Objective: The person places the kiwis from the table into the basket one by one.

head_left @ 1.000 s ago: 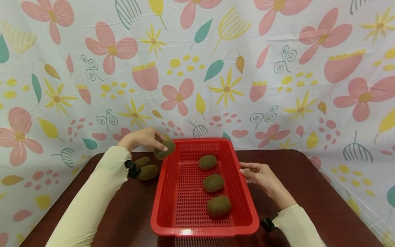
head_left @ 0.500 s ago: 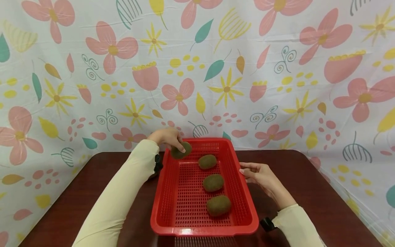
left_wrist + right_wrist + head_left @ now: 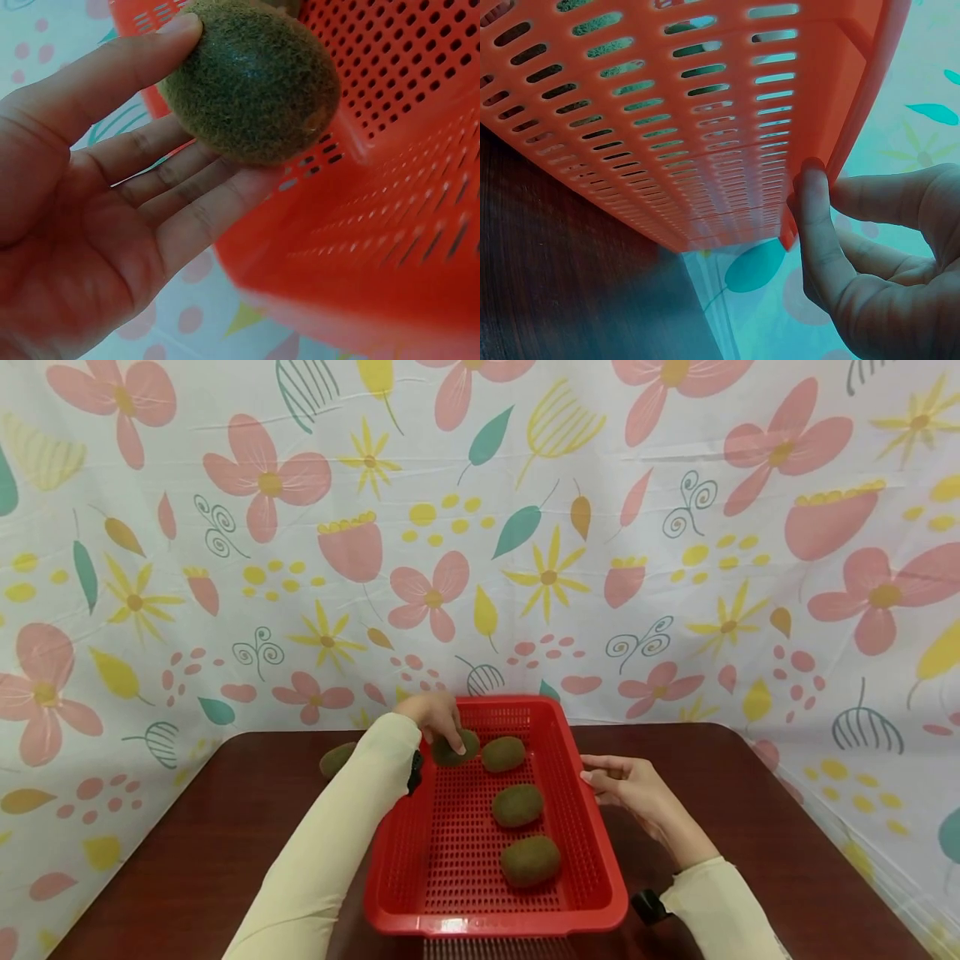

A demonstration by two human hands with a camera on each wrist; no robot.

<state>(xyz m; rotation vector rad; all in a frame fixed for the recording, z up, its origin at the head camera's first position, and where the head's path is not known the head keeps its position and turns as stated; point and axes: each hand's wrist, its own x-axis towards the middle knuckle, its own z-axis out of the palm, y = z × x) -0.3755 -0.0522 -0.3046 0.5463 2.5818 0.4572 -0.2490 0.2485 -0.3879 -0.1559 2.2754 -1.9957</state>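
In the head view, a red plastic basket (image 3: pixel 397 860) with slotted walls stands on the table. Three brown kiwis lie in a row along its right half: a far kiwi (image 3: pixel 503 754), a middle kiwi (image 3: pixel 517 805) and a near kiwi (image 3: pixel 530 862). My left hand (image 3: pixel 433 718) holds another kiwi (image 3: pixel 259 86) between thumb and fingers, inside the basket's far left part, close beside the far kiwi. Whether it touches the basket floor is unclear. My right hand (image 3: pixel 633 789) pinches the basket's right rim, thumb and fingertips against it in the right wrist view.
A kiwi (image 3: pixel 336 760) lies on the dark wooden table (image 3: pixel 247 810), left of the basket and partly behind my left sleeve (image 3: pixel 337 827). A flower-patterned cloth (image 3: pixel 480 527) hangs behind the table. Another slotted surface (image 3: pixel 495 948) shows under the basket's near edge.
My left hand has carried its kiwi rightward over the basket's left rim and down inside. My left sleeve now hides one kiwi on the table. The right hand stays on the rim.
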